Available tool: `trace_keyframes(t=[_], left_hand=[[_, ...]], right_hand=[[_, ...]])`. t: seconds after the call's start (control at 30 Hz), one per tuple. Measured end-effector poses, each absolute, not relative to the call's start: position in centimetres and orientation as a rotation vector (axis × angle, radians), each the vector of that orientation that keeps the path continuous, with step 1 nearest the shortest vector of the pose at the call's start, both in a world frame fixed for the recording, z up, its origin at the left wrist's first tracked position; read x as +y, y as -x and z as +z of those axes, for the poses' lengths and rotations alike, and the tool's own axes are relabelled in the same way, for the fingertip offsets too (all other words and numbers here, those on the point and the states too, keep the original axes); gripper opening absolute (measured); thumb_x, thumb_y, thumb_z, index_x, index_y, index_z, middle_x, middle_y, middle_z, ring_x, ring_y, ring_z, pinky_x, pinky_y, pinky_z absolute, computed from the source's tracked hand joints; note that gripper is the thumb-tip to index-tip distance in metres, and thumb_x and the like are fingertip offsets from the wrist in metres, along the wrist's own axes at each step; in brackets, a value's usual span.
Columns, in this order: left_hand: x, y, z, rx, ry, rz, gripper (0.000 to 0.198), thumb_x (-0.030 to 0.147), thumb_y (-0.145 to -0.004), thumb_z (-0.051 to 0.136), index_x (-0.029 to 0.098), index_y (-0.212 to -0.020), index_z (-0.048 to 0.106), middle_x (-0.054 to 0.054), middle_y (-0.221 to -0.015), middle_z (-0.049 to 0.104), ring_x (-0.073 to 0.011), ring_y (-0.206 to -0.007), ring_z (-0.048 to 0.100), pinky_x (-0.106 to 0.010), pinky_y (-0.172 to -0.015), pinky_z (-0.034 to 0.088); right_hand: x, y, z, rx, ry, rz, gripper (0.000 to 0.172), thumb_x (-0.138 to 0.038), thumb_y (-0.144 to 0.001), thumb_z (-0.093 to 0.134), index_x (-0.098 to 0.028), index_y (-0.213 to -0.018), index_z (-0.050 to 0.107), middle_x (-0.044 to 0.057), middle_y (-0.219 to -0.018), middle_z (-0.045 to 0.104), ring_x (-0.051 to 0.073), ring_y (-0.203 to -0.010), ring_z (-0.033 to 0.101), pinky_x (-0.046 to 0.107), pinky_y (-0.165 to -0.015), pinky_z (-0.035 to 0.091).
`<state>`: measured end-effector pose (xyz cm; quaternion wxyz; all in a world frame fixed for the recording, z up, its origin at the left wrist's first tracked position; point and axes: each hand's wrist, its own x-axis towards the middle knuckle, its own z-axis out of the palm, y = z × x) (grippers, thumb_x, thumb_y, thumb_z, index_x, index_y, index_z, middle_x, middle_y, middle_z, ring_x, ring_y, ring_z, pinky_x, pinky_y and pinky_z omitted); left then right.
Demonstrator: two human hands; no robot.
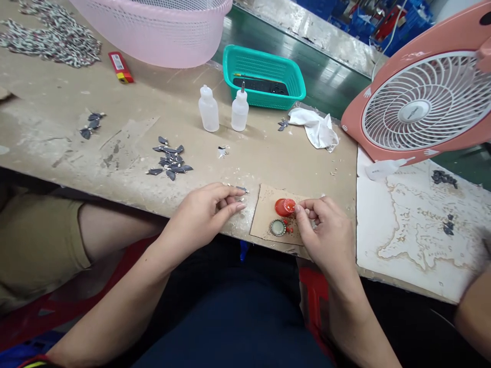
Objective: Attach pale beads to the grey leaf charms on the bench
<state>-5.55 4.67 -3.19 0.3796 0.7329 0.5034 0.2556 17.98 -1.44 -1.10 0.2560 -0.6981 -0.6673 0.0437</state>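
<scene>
My left hand rests at the table's front edge, its fingertips pinched on a small dark leaf-shaped piece. My right hand is curled over a small cardboard square, fingers closed on something too small to make out. Just left of its fingertips sit a red cap and a round metal bottle cap, with small red bits beside them. A pile of several dark leaf pieces lies farther left on the table.
Two small squeeze bottles stand behind, near a teal basket and a white cloth. A pink fan leans at right, a pink tub at the back. Other people's limbs show at left and right.
</scene>
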Motion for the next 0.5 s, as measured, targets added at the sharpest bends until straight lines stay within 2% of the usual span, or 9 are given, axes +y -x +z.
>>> trace_keyframes(t=[0.17, 0.37, 0.5], left_hand=[[4.5, 5.5, -3.0, 1.209, -1.749, 0.750, 0.020, 0.034, -0.090, 0.066, 0.019, -0.100, 0.075, -0.005, -0.101, 0.073, -0.0173, -0.090, 0.067, -0.024, -0.074, 0.052], [3.8, 5.0, -2.1, 1.081, -1.360, 0.844, 0.015, 0.030, -0.085, 0.074, 0.018, -0.092, 0.070, -0.001, -0.085, 0.072, -0.0103, -0.072, 0.066, -0.016, -0.064, 0.053], [2.9, 4.4, -1.7, 0.938, -1.147, 0.851, 0.012, 0.026, -0.082, 0.077, 0.017, -0.086, 0.068, 0.000, -0.077, 0.070, -0.0082, -0.067, 0.064, -0.013, -0.058, 0.052]], right_hand=[[-1.3, -17.8, -1.1, -1.845, 1.899, 0.065, 0.015, -0.027, -0.091, 0.059, -0.020, -0.079, 0.067, -0.001, -0.069, 0.055, 0.013, -0.064, 0.052, 0.028, -0.061, 0.040], [-1.8, -17.9, -0.8, -1.744, 1.842, 0.113, 0.015, -0.028, -0.090, 0.062, -0.019, -0.079, 0.068, -0.002, -0.068, 0.054, 0.012, -0.062, 0.050, 0.028, -0.061, 0.040], [-2.9, -17.8, -0.1, -1.481, 1.732, 0.348, 0.014, -0.030, -0.089, 0.066, -0.021, -0.078, 0.068, -0.004, -0.066, 0.051, 0.011, -0.061, 0.046, 0.026, -0.060, 0.040]])
